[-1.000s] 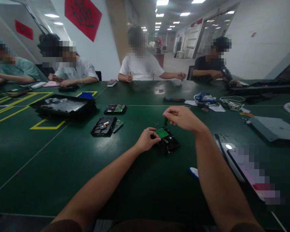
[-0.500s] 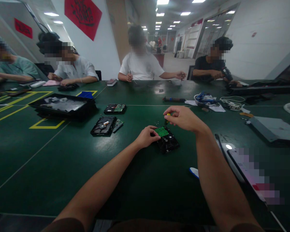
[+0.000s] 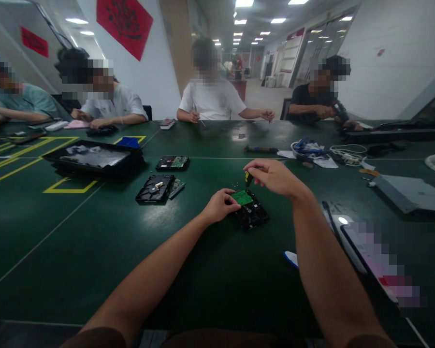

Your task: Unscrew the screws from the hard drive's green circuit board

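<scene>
A black hard drive (image 3: 253,215) with a green circuit board (image 3: 242,197) on its upper face lies on the table in front of me. My left hand (image 3: 222,204) grips the drive's left edge between thumb and fingers. Above the drive's far edge, my right hand (image 3: 271,175) is closed around a yellow and black screwdriver (image 3: 248,179) that points down. The screwdriver's tip is too small to make out, so I cannot tell whether it touches a screw. Several tiny screws (image 3: 235,184) lie just beyond the drive.
Left of the drive are another hard drive (image 3: 172,163), an opened one (image 3: 154,189) and a loose circuit board (image 3: 177,188). Farther left stands a black tray (image 3: 94,158). At right lie a phone (image 3: 369,261), a grey metal case (image 3: 409,193) and cables (image 3: 348,153). Several people sit across the table.
My right hand's fingers have shifted on the screwdriver, and its yellow handle now shows lower and more tilted. My left hand and the hard drive stay in place.
</scene>
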Demonstrator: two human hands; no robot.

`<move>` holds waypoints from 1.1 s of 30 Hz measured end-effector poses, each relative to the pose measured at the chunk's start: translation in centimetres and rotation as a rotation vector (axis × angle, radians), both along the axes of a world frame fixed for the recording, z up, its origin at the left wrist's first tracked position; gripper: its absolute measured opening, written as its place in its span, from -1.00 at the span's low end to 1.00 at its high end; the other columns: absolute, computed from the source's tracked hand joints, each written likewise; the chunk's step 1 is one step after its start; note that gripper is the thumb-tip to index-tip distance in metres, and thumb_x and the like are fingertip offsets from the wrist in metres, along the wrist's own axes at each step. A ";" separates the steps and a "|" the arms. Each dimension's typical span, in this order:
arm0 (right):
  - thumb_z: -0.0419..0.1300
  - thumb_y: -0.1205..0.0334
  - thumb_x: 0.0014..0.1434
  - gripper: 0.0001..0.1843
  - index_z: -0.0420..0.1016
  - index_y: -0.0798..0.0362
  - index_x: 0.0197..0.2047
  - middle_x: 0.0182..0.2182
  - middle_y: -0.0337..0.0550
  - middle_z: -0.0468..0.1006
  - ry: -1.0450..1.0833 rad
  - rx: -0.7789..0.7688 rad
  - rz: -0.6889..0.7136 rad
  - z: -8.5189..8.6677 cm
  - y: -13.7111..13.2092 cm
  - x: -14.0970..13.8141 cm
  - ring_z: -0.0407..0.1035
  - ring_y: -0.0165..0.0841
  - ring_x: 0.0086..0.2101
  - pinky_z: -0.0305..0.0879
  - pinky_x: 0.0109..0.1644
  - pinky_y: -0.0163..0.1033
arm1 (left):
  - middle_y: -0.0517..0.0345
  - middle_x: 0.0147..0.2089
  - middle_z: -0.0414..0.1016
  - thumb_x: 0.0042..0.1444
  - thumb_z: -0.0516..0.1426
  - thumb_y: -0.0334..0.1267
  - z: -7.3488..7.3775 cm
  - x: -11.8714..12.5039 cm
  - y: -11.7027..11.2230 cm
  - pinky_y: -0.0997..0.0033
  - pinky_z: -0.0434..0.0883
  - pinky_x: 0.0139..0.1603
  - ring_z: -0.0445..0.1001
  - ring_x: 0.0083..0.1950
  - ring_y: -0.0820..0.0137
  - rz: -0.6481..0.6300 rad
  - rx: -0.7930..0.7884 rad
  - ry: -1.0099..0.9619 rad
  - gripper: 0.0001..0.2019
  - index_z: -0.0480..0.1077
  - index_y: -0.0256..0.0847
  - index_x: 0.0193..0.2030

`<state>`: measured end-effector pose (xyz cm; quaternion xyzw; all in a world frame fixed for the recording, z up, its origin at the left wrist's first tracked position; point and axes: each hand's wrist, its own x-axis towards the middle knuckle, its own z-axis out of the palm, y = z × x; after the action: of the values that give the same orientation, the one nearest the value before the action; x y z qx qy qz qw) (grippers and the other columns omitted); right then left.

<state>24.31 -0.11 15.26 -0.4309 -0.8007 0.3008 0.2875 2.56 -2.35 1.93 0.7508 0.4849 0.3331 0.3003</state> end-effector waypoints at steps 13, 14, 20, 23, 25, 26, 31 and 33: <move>0.09 -0.01 0.37 -0.68 0.55 0.02 -0.13 -0.36 -0.11 0.61 0.042 -0.067 0.020 -0.3 0.1 -0.1 0.48 -0.35 -0.44 0.37 -0.36 -0.21 | 0.02 0.15 0.51 0.11 0.33 -0.20 0.1 -0.1 0.0 0.09 0.40 0.24 0.44 0.25 0.13 -0.020 0.004 0.007 -0.89 0.61 -0.14 -0.39; 0.09 -0.01 0.37 -0.67 0.55 0.02 -0.10 -0.37 -0.11 0.60 0.053 -0.080 0.031 -0.3 0.1 -0.1 0.49 -0.34 -0.43 0.39 -0.34 -0.20 | 0.02 0.14 0.52 0.12 0.33 -0.20 0.1 -0.1 0.0 0.09 0.40 0.24 0.44 0.25 0.13 -0.023 0.004 0.008 -0.89 0.61 -0.14 -0.39; 0.17 0.02 0.31 -0.71 0.61 -0.02 -0.07 -0.30 -0.12 0.62 0.012 -0.001 0.043 -0.2 0.2 0.4 0.46 -0.31 -0.36 0.35 -0.29 -0.18 | 0.02 0.17 0.49 0.11 0.34 -0.19 -0.1 -0.2 0.1 0.07 0.38 0.24 0.46 0.22 0.13 -0.025 0.014 -0.005 -0.88 0.62 -0.15 -0.39; 0.21 0.01 0.27 -0.74 0.59 0.00 -0.20 -0.31 -0.13 0.61 -0.020 0.037 -0.013 -0.1 0.3 0.3 0.45 -0.32 -0.36 0.33 -0.29 -0.18 | 0.02 0.19 0.48 0.10 0.34 -0.18 -0.1 -0.2 0.1 0.08 0.38 0.24 0.47 0.21 0.14 -0.017 -0.001 -0.015 -0.88 0.62 -0.15 -0.39; 0.21 0.01 0.28 -0.74 0.57 0.02 -0.21 -0.37 -0.14 0.59 -0.023 0.025 -0.028 -0.2 0.3 0.2 0.45 -0.34 -0.41 0.32 -0.31 -0.19 | 0.02 0.18 0.48 0.10 0.34 -0.18 -0.1 -0.2 0.1 0.09 0.38 0.23 0.46 0.22 0.13 -0.023 -0.006 -0.012 -0.88 0.62 -0.15 -0.39; 0.19 0.01 0.29 -0.74 0.57 0.02 -0.20 -0.38 -0.14 0.58 -0.016 0.017 -0.022 -0.2 0.3 0.1 0.44 -0.35 -0.43 0.32 -0.32 -0.20 | 0.01 0.18 0.48 0.10 0.34 -0.17 -0.1 -0.2 0.1 0.10 0.39 0.23 0.45 0.23 0.13 -0.027 -0.005 -0.010 -0.87 0.62 -0.15 -0.39; 0.09 0.02 0.37 -0.68 0.59 0.02 -0.07 -0.36 -0.11 0.59 0.073 -0.069 0.068 -0.3 0.3 0.0 0.46 -0.33 -0.42 0.38 -0.32 -0.19 | 0.01 0.19 0.48 0.11 0.33 -0.18 -0.2 -0.2 0.2 0.11 0.38 0.23 0.44 0.25 0.12 -0.029 0.007 -0.004 -0.87 0.62 -0.15 -0.38; 0.10 0.05 0.37 -0.67 0.58 0.01 0.02 -0.31 -0.10 0.61 0.083 -0.086 0.096 -0.3 0.3 0.1 0.46 -0.33 -0.41 0.40 -0.30 -0.18 | 0.01 0.21 0.47 0.11 0.32 -0.17 -0.2 -0.2 0.1 0.12 0.39 0.22 0.44 0.25 0.12 -0.029 0.003 0.000 -0.87 0.61 -0.16 -0.38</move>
<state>24.39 0.19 14.92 -0.3913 -0.7942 0.3658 0.2870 2.34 -2.20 1.71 0.7581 0.4736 0.3296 0.3040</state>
